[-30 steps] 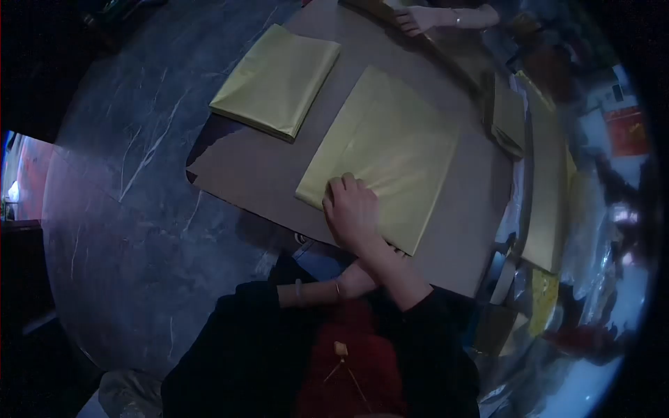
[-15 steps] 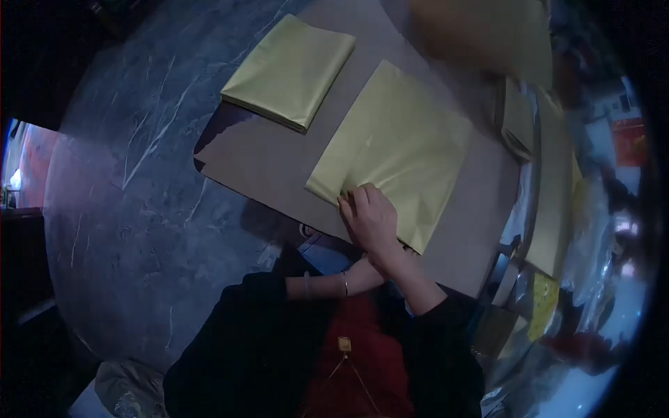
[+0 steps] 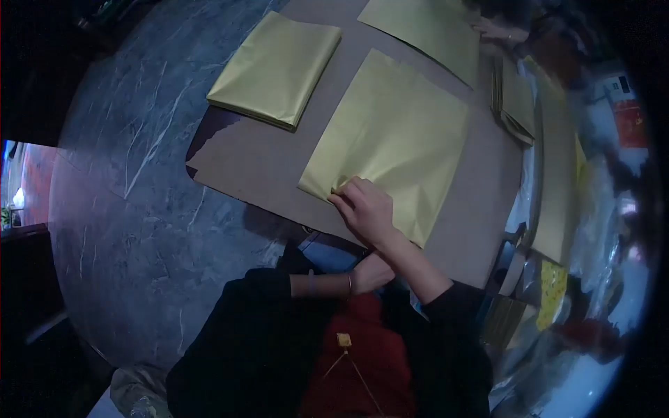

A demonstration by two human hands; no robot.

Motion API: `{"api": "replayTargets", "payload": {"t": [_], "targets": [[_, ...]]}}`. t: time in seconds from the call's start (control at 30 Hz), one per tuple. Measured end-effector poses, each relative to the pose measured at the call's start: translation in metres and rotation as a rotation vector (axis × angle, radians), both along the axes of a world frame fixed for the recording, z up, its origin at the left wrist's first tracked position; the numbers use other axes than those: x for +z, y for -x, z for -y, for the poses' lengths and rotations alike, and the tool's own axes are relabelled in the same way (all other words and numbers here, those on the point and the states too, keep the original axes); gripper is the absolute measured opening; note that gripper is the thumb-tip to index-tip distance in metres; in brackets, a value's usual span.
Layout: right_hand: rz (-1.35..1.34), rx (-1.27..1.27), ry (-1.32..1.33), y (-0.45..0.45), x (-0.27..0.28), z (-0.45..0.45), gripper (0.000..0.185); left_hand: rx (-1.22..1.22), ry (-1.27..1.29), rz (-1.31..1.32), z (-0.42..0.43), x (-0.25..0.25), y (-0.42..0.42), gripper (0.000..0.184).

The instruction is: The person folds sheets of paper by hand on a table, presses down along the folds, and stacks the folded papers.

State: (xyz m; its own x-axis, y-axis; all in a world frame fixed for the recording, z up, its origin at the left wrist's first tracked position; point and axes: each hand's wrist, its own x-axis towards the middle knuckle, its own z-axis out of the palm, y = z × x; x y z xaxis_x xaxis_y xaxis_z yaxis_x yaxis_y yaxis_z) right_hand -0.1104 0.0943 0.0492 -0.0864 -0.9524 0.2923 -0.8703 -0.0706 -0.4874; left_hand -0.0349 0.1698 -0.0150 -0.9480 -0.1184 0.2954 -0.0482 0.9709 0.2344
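Head view. Gold sheet (image 3: 397, 132): one piece, in front of you, lying on the brown tabletop (image 3: 237, 164), its near edge toward your body; creases fan out from where you grip it. All places below are given from this sheet.

Your right hand (image 3: 369, 209): at the sheet's near edge, left part; fingers bent and drawn narrow, thumb and fingertips pinching the paper, which puckers beside them.

Your left hand (image 3: 373, 272): just below the sheet's near edge, crossing under your right forearm; fingertips hidden, so you cannot tell whether they hold anything. One bracelet (image 3: 350, 283) at the wrist.

Folded gold stack (image 3: 279, 66): one, left of the sheet and apart from it, several layers showing along its near side.

Second gold sheet (image 3: 432, 35): one, beyond the first; another person's hand (image 3: 498, 29), blurred, is at its right side, hold unclear.

Folded gold bundle (image 3: 514, 101): one, right of the sheet, near the tabletop's right edge.

Long gold panel (image 3: 554, 174): one, farther right, past the bundle.

Yellow piece (image 3: 552, 292): one, to the right and nearer you than the sheet.

Grey marbled floor (image 3: 125, 230): well to the left.
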Motion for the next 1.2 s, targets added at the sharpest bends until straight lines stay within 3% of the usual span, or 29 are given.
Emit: {"api": "replayTargets", "payload": {"t": [0.07, 0.13, 0.17, 0.23, 0.37, 0.47, 0.5, 0.57, 0.63, 0.67, 0.77, 0.97, 1.2], "targets": [[0.017, 0.034, -0.025, 0.002, 0.0, 0.004, 0.017, -0.057, -0.068, 0.069, 0.003, 0.003, 0.001, 0.048], [0.03, 0.111, -0.034, 0.005, 0.001, 0.008, 0.018, -0.263, -0.433, 0.55, 0.021, 0.036, 0.007, 0.05], [0.037, 0.116, -0.04, 0.006, -0.001, 0.009, 0.018, -0.259, -0.441, 0.556, 0.015, 0.028, 0.005, 0.05], [0.106, 0.191, 0.044, 0.007, -0.007, 0.011, 0.018, -0.13, -0.345, 0.158, -0.002, -0.004, 0.001, 0.04], [0.078, 0.259, -0.036, 0.004, -0.011, 0.017, 0.018, -0.147, -0.146, -0.102, -0.015, -0.037, 0.008, 0.041], [0.113, 0.271, -0.03, 0.005, -0.012, 0.021, 0.018, -0.021, -0.196, -0.094, -0.012, -0.023, 0.004, 0.041], [0.119, 0.269, -0.04, 0.006, -0.012, 0.023, 0.017, -0.019, 0.193, -0.056, -0.01, -0.025, 0.008, 0.043], [0.133, 0.291, -0.026, 0.008, -0.013, 0.03, 0.016, -0.011, 0.568, -0.005, -0.013, -0.027, 0.008, 0.045], [0.219, 0.302, -0.057, 0.01, -0.015, 0.036, 0.015, 0.003, -0.024, -0.015, -0.006, 0.002, 0.0, 0.047], [0.207, 0.259, -0.009, 0.008, -0.014, 0.037, 0.015, -0.026, 0.052, -0.024, -0.002, 0.001, 0.0, 0.048], [0.168, 0.269, 0.051, 0.006, -0.019, 0.04, 0.015, -0.021, -0.028, -0.161, -0.007, -0.016, 0.003, 0.047], [0.14, 0.315, 0.057, -0.004, -0.014, 0.042, 0.015, -0.12, -0.003, -0.002, 0.0, -0.005, -0.004, 0.043], [0.071, 0.319, 0.143, -0.009, -0.016, 0.045, 0.015, -0.075, -0.057, -0.064, 0.001, -0.004, -0.006, 0.046]]}}
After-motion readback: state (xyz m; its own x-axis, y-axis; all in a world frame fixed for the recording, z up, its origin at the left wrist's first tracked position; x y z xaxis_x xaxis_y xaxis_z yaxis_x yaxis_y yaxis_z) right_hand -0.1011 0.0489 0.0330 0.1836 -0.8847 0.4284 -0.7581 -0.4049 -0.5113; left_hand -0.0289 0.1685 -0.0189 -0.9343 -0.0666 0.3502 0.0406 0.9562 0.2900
